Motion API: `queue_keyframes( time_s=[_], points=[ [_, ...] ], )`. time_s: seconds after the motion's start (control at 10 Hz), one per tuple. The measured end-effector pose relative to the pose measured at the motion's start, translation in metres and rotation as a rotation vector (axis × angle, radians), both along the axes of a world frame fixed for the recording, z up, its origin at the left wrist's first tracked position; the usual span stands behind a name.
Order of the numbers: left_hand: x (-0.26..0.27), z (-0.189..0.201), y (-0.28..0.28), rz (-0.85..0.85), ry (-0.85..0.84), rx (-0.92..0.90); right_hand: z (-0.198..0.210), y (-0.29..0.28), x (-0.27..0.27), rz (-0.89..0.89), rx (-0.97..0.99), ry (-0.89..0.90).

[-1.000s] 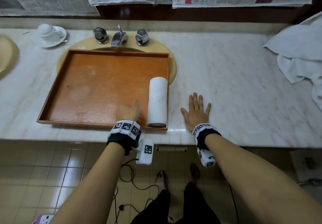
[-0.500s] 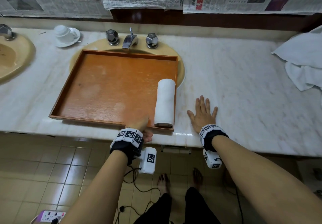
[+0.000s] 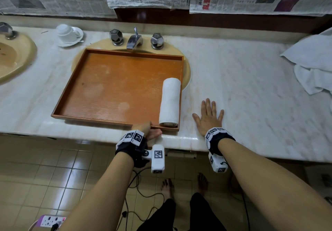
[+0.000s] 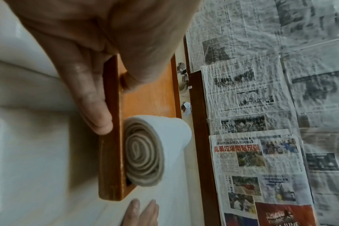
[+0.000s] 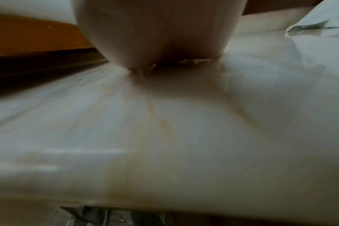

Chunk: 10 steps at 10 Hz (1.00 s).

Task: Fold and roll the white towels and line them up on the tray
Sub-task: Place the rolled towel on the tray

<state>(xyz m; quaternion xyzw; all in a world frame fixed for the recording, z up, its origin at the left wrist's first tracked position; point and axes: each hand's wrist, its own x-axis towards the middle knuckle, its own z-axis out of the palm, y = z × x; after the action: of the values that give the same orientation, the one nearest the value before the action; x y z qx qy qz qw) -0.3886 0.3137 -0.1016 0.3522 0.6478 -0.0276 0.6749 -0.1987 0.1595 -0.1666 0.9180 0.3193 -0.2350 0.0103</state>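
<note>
Your left hand (image 3: 146, 129) fingers pinching the tray (image 3: 100, 121) front rim beside one rolled towel (image 3: 169, 103), your right hand (image 3: 208, 117) fingers spread flat on the table (image 3: 251, 94)

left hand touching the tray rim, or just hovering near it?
Touching. In the left wrist view the left hand pinches the tray near rim: thumb pressed flat on the outside face, fingers curled over onto the inside.

Black wrist straps (image 3: 132, 145) carry white blocks with square black-and-white markers (image 3: 158, 156), above black trousers (image 3: 181, 214) and bare feet (image 3: 167, 186).
</note>
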Motion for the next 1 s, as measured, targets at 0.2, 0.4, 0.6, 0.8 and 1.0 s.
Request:
queue_keyframes(
  time_s=[0.2,0.4,0.6,0.8,1.0],
  points=[
    [0.01,-0.006,0.004,0.023,0.004,-0.005,-0.001,0.001,0.001,0.008,-0.005,0.007],
    [0.007,0.002,-0.001,0.005,-0.008,0.018,-0.001,0.0,0.003,0.019,-0.006,0.004],
    [-0.011,0.016,-0.005,-0.066,0.023,-0.048,0.011,0.005,0.005,0.009,-0.023,0.044],
    [-0.006,0.045,-0.012,-0.38,0.133,0.084,0.056,0.018,0.02,-0.003,-0.044,0.127],
    [0.07,0.09,-0.027,-0.532,0.01,0.317,0.124,0.0,0.058,-0.037,0.247,0.193]
  ],
)
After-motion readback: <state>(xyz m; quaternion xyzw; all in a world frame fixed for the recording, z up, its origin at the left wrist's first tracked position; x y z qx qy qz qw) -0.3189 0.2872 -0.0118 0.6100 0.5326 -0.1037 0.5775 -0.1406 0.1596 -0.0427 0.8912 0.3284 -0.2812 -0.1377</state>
